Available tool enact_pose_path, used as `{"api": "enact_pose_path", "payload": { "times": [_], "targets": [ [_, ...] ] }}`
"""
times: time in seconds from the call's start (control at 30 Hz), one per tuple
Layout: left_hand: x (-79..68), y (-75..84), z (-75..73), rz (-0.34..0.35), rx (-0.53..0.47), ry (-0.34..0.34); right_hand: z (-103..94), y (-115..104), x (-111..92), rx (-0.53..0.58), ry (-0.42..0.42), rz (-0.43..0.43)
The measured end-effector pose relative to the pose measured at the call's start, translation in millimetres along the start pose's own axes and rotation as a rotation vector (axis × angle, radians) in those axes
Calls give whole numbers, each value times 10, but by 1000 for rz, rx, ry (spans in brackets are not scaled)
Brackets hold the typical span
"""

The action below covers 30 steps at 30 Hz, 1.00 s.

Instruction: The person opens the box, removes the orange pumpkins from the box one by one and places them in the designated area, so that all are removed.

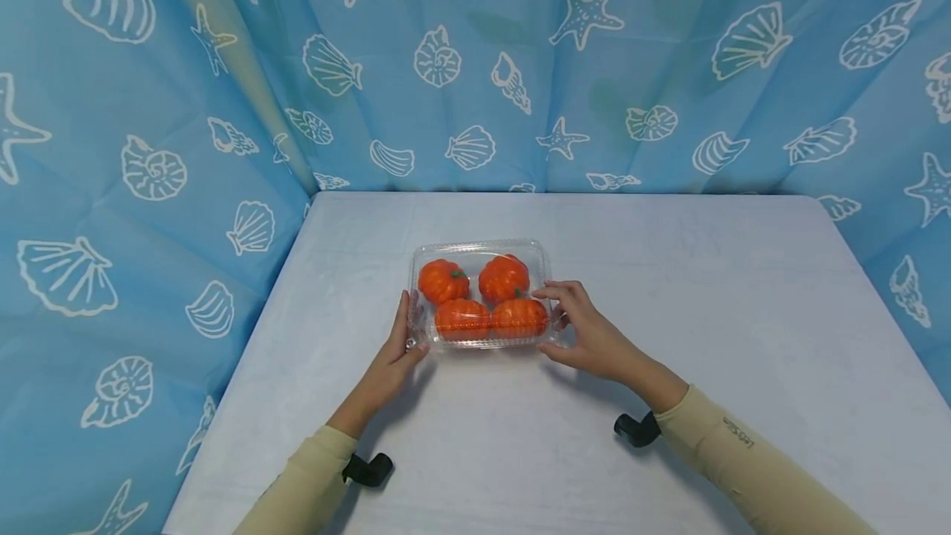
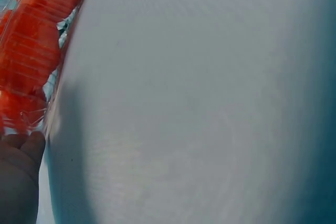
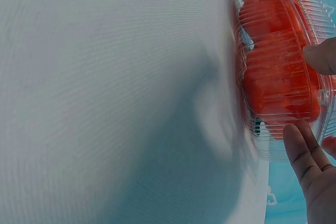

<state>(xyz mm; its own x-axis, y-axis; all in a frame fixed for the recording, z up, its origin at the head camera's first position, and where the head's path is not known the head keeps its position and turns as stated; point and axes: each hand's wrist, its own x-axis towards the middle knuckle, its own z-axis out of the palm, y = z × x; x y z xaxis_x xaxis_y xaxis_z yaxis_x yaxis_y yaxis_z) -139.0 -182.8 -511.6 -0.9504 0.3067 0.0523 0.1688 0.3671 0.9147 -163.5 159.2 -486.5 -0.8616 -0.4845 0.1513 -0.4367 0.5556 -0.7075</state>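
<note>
A clear plastic clamshell box (image 1: 479, 248) sits on the table, its lid down over several small orange pumpkins (image 1: 505, 277) with green stems. At the box's near left corner, my left hand (image 1: 388, 370) holds it, fingers along the side and thumb at the front edge. My right hand (image 1: 587, 338) grips the right end, thumb low at the near corner and curled fingers higher on the side. Ribbed plastic walls show around the pumpkins (image 3: 278, 77) in the right wrist view. In the left wrist view, the fingertips (image 2: 32, 142) meet the box's lower corner.
A white cloth covers the table (image 1: 706, 287). Blue curtains (image 1: 475, 106) printed with white shells and starfish hang behind it and at both sides. Black wrist mounts (image 1: 369, 471) stick out from under both beige sleeves (image 1: 750, 452).
</note>
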Motion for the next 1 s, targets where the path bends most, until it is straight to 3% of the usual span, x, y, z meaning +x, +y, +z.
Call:
{"api": "enact_pose_path", "payload": {
  "times": [1.0],
  "targets": [
    [36, 5, 6, 0, 67, 86, 21, -22, 20, 7, 7, 15]
  ]
}}
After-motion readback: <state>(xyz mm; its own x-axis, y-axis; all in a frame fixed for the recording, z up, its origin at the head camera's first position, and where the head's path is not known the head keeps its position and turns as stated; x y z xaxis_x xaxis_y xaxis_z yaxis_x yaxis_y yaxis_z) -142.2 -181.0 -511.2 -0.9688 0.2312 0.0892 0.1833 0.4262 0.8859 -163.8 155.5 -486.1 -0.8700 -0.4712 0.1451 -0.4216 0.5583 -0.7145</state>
